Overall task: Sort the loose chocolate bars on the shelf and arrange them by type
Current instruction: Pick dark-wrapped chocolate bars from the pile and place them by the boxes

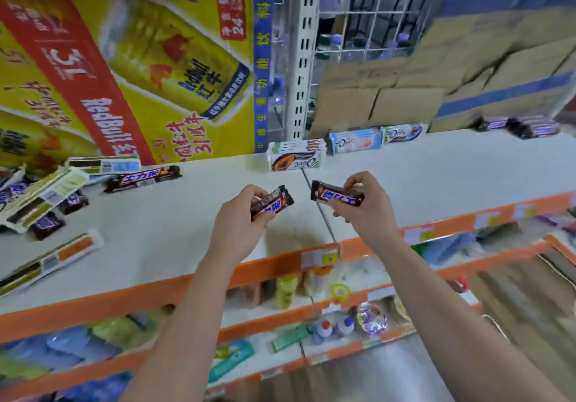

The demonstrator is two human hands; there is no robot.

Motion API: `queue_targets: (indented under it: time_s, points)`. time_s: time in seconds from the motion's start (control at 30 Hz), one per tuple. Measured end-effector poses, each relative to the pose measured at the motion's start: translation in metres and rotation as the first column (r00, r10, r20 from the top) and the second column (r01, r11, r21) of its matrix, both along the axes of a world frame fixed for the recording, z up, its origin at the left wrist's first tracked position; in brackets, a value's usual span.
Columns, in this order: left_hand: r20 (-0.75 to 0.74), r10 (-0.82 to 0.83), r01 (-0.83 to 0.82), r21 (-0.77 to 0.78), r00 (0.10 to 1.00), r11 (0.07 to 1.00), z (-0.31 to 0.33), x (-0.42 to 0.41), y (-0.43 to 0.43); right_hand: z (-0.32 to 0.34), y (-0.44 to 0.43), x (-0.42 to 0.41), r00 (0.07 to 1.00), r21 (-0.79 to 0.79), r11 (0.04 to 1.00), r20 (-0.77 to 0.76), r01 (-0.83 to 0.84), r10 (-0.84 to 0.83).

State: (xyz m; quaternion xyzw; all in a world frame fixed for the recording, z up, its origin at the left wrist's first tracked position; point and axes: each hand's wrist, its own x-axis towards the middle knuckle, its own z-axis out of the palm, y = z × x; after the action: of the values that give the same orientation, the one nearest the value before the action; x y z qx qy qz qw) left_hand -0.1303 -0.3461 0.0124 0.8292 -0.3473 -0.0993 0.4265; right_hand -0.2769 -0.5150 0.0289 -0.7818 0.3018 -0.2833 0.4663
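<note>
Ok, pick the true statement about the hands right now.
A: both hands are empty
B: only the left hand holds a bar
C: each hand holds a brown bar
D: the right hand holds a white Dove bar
C: the left hand grips one brown bar and the right hand pinches a second brown bar, both held above the shelf.

- Both bare forearms reach forward, roughly parallel; the hands are level and near each other.
- Left hand (238, 217): fingers curled, gripping a brown bar (273, 203) on its right.
- Right hand (366, 211): fingers curled, pinching a second brown bar (338, 197) on its left.
</note>
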Motion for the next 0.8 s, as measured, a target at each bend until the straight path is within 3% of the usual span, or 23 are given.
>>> queue_targets:
  time_s: [0.3,0.5,0.6,0.8]
  points:
    - [0.015,-0.197,0.197,0.011,0.980,0.980,0.004,-0.070,-0.131,0.001,-0.102,-0.093,0.973,-0.015,0.974,-0.050,0.227,-0.227]
    - [0.023,-0.271,0.271,-0.010,0.962,0.963,0.002,-0.102,-0.241,-0.005,-0.193,-0.135,0.977,-0.002,0.978,-0.027,0.210,-0.210]
    - [0.034,-0.302,0.302,-0.002,0.953,0.953,-0.001,-0.116,-0.299,-0.010,-0.246,-0.151,0.978,0.084,0.975,0.022,0.205,-0.208]
    - [0.026,-0.315,0.316,-0.039,0.949,0.948,0.008,-0.132,-0.409,-0.010,-0.347,-0.181,0.967,0.078,0.965,-0.073,0.249,-0.244]
